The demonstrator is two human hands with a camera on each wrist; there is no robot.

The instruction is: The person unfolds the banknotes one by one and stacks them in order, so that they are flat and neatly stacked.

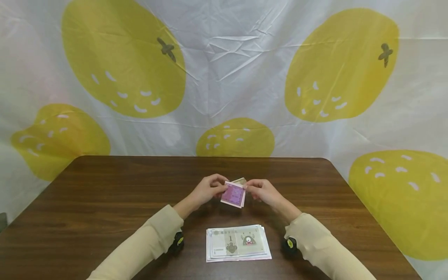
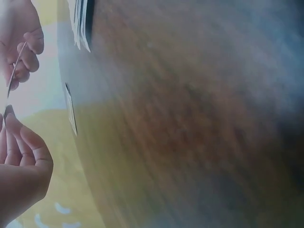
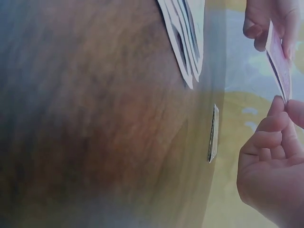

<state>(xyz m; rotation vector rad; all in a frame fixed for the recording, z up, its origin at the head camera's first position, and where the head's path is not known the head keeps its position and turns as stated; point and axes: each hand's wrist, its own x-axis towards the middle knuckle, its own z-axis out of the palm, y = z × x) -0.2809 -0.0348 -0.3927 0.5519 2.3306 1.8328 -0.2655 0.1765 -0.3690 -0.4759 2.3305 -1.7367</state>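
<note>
A purple banknote [image 1: 232, 194], apparently folded to a small square, is raised above the table. My left hand [image 1: 205, 191] pinches its left side, thumb in front. At its upper right corner, the thumb and fingertips of my right hand [image 1: 266, 193] pinch it too. Edge-on in the right wrist view, the purple note [image 3: 279, 64] shows thin layers between both hands. Just behind it, partly hidden, a small folded greenish note [image 1: 240, 181] lies on the table. Nearer me rests a stack of banknotes [image 1: 238, 243], a greenish one-unit note on top.
The brown wooden table [image 1: 122, 194] ends at a far edge with rounded corners. Beyond it hangs a white cloth [image 1: 238, 77] printed with yellow lemons. Each wrist wears a black strap-mounted device, such as the one at the right wrist [image 1: 289, 244].
</note>
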